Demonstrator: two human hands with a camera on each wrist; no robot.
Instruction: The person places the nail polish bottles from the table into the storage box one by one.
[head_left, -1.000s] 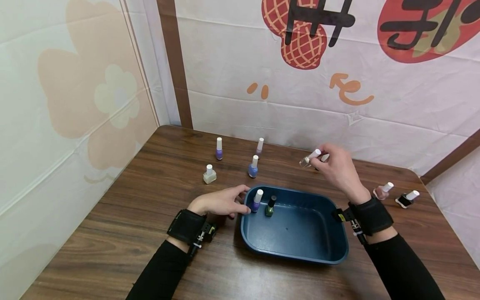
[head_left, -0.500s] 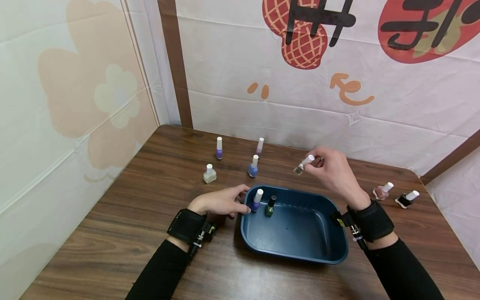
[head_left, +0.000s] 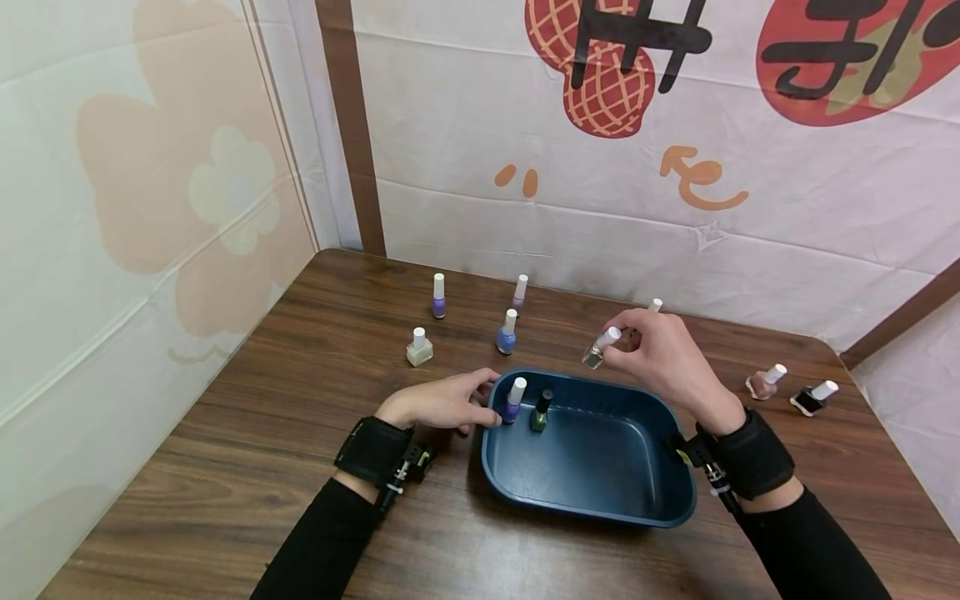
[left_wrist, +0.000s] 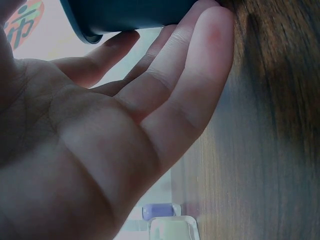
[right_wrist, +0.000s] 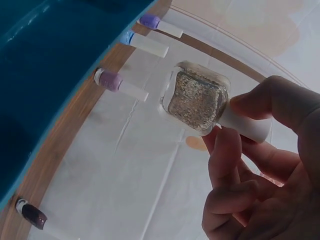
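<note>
My right hand (head_left: pixel 667 354) pinches a nail polish bottle (head_left: pixel 595 356) by its white cap, held tilted above the table behind the blue plastic basin (head_left: pixel 592 475). In the right wrist view, the bottle (right_wrist: pixel 197 97) shows silvery glitter in square clear glass, with thumb and fingertips on the cap. My left hand (head_left: pixel 442 404) rests at the basin's left corner, thumb at the rim and extended fingers along the outer wall. Inside the basin stand a purple nail polish bottle (head_left: pixel 513 402) with a white cap and a green one (head_left: pixel 541 412) with a black cap.
At the back left stand purple (head_left: pixel 438 297), blue (head_left: pixel 507 333), pale lilac (head_left: pixel 520 294) and off-white (head_left: pixel 419 350) bottles. A dark bottle (right_wrist: pixel 32 215) is partly hidden behind my right hand in the head view. Pinkish (head_left: pixel 765 382) and black (head_left: pixel 813 398) bottles lie tilted at the right.
My right hand has brought the glitter bottle left and toward the basin's back rim, uncovering a white cap behind it. The left hand and basin have stayed put.
</note>
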